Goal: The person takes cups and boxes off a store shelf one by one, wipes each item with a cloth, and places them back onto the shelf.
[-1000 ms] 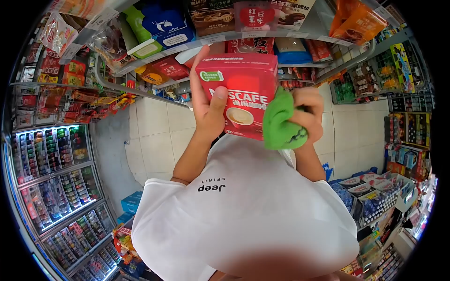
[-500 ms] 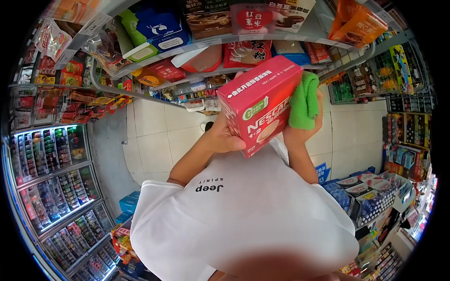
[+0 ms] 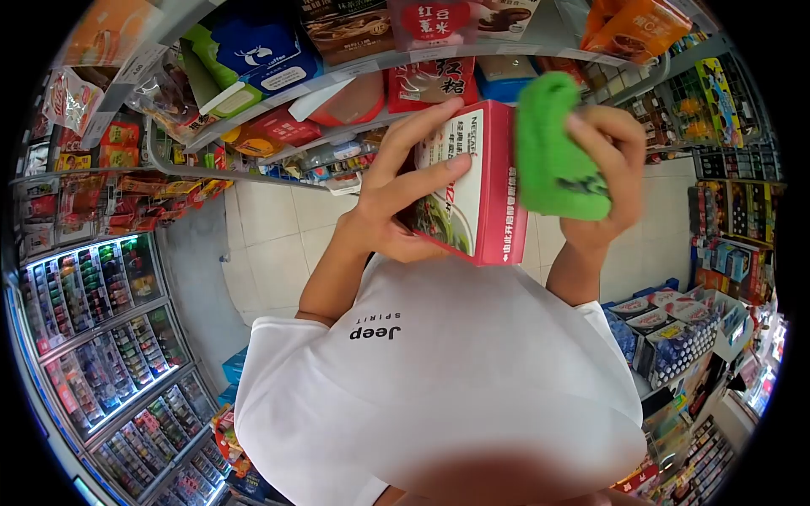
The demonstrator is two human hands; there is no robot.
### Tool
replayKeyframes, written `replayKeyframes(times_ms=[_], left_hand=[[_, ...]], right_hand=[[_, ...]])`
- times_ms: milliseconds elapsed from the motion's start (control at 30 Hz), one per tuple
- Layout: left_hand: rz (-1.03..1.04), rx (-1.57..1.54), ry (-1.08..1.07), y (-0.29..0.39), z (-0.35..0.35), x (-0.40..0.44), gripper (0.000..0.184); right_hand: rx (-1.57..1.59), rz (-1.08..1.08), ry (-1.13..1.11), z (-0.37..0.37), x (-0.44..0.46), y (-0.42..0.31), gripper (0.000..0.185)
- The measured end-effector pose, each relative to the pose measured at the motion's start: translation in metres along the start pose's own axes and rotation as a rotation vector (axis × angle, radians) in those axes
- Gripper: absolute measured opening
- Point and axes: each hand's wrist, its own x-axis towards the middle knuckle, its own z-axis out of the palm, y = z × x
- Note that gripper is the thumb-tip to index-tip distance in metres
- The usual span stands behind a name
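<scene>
A red and white Nescafe box (image 3: 489,190) is tilted in front of my chest, its white printed side and narrow red side showing. My left hand (image 3: 396,190) grips it from the left, fingers spread over the printed side. On the right, my right hand (image 3: 612,164) holds a folded green cloth (image 3: 557,156) with dark marks near its lower edge. The cloth is right beside the red side of the box; whether they touch is hard to tell.
A shelf (image 3: 371,69) with coffee boxes and bags runs across the top. Glass-door coolers (image 3: 105,337) line the left. Stacked drink packs (image 3: 666,329) stand at the lower right. Floor tiles (image 3: 270,253) show beneath the shelf.
The box has been turned from its red front to its white printed side. My left hand's fingers now spread across it. My right hand and the cloth have moved right.
</scene>
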Motion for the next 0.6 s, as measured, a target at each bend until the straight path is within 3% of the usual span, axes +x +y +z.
replayKeyframes(times_ms=[167,300,400,433,533,600], left_hand=[[-0.033,0.12,0.077,-0.001,-0.007,0.006,0.076],[-0.022,0.077,-0.046,0.011,-0.01,0.006,0.069],[-0.059,0.245,0.005,0.004,-0.01,0.012,0.071],[-0.037,0.276,0.006,-0.001,-0.014,0.009,0.072],[-0.029,0.225,-0.055,0.003,-0.017,0.008,0.073],[-0.072,0.207,-0.089,0.01,-0.013,0.004,0.071]], right_hand=[[0.166,-0.156,-0.134,0.005,-0.021,-0.007,0.046],[0.092,-0.149,-0.104,0.006,-0.008,-0.001,0.045],[0.054,-0.146,-0.125,0.01,0.006,0.006,0.044],[0.152,-0.246,-0.151,0.011,-0.004,0.005,0.049],[0.156,-0.3,-0.192,0.007,-0.006,0.004,0.051],[0.019,-0.051,-0.092,0.013,-0.001,0.016,0.05]])
